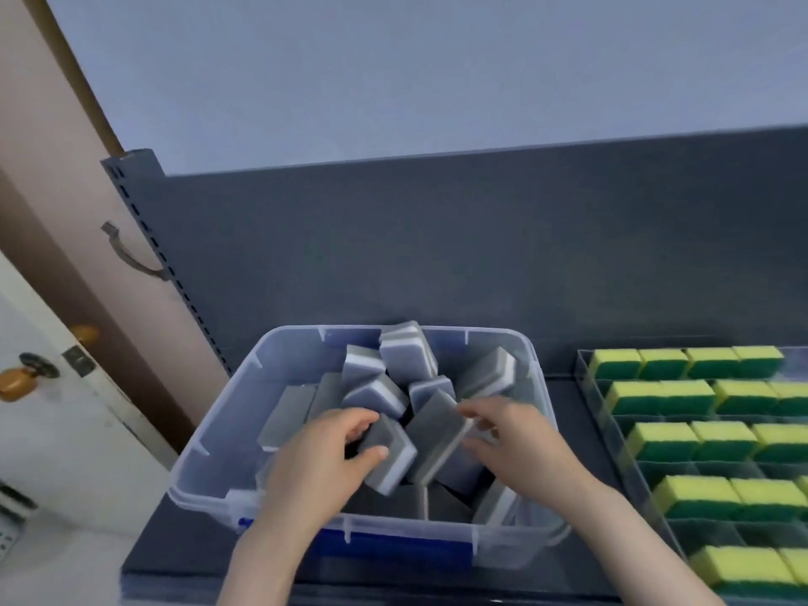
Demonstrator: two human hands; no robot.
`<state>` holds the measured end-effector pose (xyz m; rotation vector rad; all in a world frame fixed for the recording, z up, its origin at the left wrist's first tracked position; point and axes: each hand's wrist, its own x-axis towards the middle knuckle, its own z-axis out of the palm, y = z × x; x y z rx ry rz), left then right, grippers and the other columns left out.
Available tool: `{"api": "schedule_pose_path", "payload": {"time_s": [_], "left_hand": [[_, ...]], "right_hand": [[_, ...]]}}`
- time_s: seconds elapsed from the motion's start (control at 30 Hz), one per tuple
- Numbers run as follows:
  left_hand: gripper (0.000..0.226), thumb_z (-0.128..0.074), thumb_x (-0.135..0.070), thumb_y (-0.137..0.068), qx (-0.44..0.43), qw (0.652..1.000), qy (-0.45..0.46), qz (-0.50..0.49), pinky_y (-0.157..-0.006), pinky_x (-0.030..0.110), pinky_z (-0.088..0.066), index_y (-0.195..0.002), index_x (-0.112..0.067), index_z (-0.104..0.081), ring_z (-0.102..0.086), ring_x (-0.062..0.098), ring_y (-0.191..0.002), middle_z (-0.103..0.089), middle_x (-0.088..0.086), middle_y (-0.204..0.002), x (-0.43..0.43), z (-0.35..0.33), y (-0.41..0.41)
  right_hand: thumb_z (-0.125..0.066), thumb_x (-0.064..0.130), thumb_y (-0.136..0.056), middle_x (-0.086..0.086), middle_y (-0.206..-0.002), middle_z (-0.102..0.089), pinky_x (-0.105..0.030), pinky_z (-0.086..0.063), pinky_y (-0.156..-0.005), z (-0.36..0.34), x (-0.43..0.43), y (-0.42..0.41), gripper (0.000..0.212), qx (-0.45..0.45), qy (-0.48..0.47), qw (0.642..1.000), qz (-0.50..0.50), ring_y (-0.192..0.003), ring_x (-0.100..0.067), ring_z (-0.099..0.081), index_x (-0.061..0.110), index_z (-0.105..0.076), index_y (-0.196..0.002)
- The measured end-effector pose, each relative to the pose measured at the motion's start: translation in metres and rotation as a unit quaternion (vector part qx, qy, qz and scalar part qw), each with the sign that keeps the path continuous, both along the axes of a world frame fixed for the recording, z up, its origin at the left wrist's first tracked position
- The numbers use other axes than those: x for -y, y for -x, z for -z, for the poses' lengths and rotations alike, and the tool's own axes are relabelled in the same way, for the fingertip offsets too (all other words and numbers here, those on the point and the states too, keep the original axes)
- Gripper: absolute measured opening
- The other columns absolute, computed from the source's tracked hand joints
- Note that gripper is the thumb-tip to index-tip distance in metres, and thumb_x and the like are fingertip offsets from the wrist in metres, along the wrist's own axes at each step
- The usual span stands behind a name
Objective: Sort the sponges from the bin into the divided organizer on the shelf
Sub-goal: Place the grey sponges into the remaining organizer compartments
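Observation:
A clear plastic bin point(210, 435) sits on the dark shelf, holding several grey-and-white sponges in a loose heap. Inside the bin, my left hand point(315, 457) grips one grey-and-white sponge point(391, 463) between thumb and fingers. Beside it my right hand point(511, 435) curls its fingers around the edge of another grey sponge point(437, 435) that lies tilted. To the right stands the clear divided organizer point(612, 435), with several rows of yellow-and-green sponges point(664, 439) in its compartments.
The grey shelf back panel point(437, 238) rises behind the bin. A slotted shelf upright point(161, 251) with a hook stands at the left. Further left is a white door with brown knobs point(17, 382). A strip of dark shelf lies bare between bin and organizer.

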<state>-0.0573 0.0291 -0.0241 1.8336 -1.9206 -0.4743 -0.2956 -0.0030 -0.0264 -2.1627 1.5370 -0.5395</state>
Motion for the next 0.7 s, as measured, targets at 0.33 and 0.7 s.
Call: {"api": "schedule_pose_path", "payload": {"time_s": [0.33, 0.7], "left_hand": [[0.07, -0.068, -0.05, -0.073, 0.105, 0.993, -0.041, 0.041, -0.078, 0.026, -0.043, -0.135, -0.038, -0.038, -0.051, 0.011, -0.112, -0.048, -0.013, -0.129, 0.017, 0.014, 0.024], [0.049, -0.069, -0.042, -0.077, -0.03, 0.999, 0.019, -0.003, -0.083, 0.021, -0.046, -0.123, -0.039, -0.053, -0.053, -0.006, -0.102, -0.055, -0.026, -0.11, 0.017, -0.002, 0.02]], "right_hand": [[-0.065, 0.034, -0.081, -0.005, -0.11, -0.058, -0.03, -0.046, -0.08, 0.013, 0.029, -0.035, 0.044, -0.074, -0.01, 0.996, 0.053, -0.099, -0.026, -0.06, 0.024, -0.053, -0.122], [-0.041, -0.004, -0.074, 0.002, -0.124, -0.053, -0.026, -0.045, -0.088, 0.008, 0.038, -0.015, 0.063, -0.067, 0.013, 0.997, -0.033, -0.11, -0.02, -0.053, 0.031, -0.054, -0.126]]}}
